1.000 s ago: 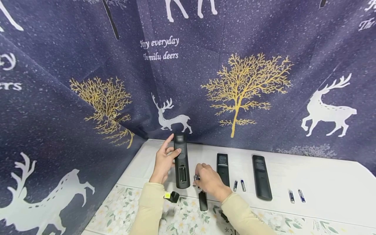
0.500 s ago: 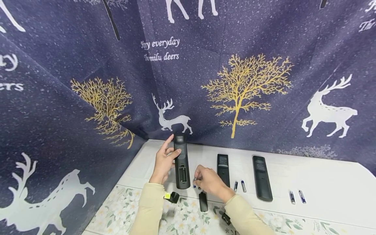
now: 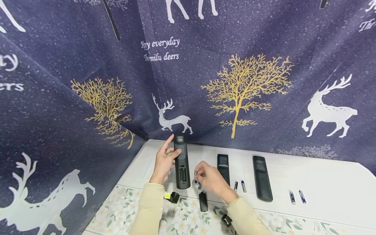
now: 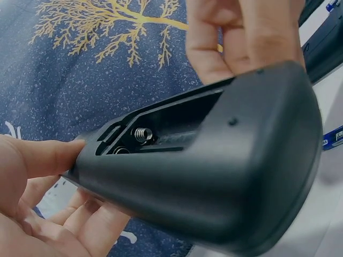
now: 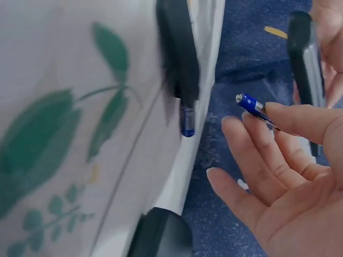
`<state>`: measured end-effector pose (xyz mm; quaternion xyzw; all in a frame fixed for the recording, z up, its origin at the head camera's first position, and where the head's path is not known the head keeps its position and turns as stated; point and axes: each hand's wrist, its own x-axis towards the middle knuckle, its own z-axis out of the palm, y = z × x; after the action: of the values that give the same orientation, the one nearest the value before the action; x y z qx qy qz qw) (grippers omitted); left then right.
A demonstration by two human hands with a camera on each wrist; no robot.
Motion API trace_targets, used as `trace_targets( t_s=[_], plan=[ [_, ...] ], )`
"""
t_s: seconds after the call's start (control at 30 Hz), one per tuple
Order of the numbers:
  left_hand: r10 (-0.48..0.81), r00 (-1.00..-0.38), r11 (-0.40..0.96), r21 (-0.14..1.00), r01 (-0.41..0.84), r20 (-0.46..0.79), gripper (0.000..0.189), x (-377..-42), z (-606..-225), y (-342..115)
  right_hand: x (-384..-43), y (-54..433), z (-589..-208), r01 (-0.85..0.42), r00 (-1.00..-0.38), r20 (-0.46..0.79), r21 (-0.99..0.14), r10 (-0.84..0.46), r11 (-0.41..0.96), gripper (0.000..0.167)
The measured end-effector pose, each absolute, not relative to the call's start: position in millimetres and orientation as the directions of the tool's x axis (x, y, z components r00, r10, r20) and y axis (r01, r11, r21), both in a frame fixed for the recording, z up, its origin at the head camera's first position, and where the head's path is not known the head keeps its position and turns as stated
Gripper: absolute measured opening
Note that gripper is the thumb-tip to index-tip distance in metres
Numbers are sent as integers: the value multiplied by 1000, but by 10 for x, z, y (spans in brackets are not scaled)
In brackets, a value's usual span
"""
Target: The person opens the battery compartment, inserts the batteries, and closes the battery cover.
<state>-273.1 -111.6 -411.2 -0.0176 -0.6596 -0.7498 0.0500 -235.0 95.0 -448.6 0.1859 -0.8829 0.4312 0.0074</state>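
My left hand (image 3: 162, 164) grips a black remote control (image 3: 178, 143), raised with its back towards me. Its battery compartment (image 4: 171, 126) is uncovered, and bare springs (image 4: 142, 134) show inside. Just right of the remote, my right hand (image 3: 212, 179) pinches a blue and silver battery (image 5: 252, 104) between thumb and fingers, clear of the table. A second battery (image 3: 199, 185) lies below that hand, partly covered by it in the head view. Nearer me, a loose black battery cover (image 3: 203, 201) rests on the flowered cloth.
Two more black remotes (image 3: 223, 163) (image 3: 262, 178) lie to the right. Beside them are loose batteries (image 3: 243, 186) (image 3: 292, 197). A black object with a yellow-green patch (image 3: 174, 197) is near my left wrist, another black piece (image 3: 226, 220) by my right sleeve. A patterned curtain (image 3: 188, 81) hangs behind the table.
My right hand has lifted slightly with the pinched battery, baring more of the second battery beneath it. My left hand and the remote have stayed in place.
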Motion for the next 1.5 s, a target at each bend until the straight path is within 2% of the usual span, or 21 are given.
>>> trace_targets(
  t_s=[0.57, 0.93, 1.23, 1.5],
  plan=[
    [-49, -993, -137, 984, 110, 104, 71, -2743, -4137, -1109, -2277, 1018, -4387, -320, -942, 236, -851, -240, 417, 17],
    [-58, -994, -91, 991, 99, 94, 70, -2746, -4124, -1122, -2215, 995, -4285, -352, -926, 272, -872, -262, 339, 16],
    [-48, -995, -109, 989, 96, 91, 71, -2738, -4128, -1089, -2153, 878, -4280, -359, -912, 273, -892, -305, 275, 16],
    [-42, -994, -118, 988, 103, 98, 71, -2728, -4128, -1067, -2110, 769, -4311, -299, -940, 228, -909, -254, 291, 17]
  ],
)
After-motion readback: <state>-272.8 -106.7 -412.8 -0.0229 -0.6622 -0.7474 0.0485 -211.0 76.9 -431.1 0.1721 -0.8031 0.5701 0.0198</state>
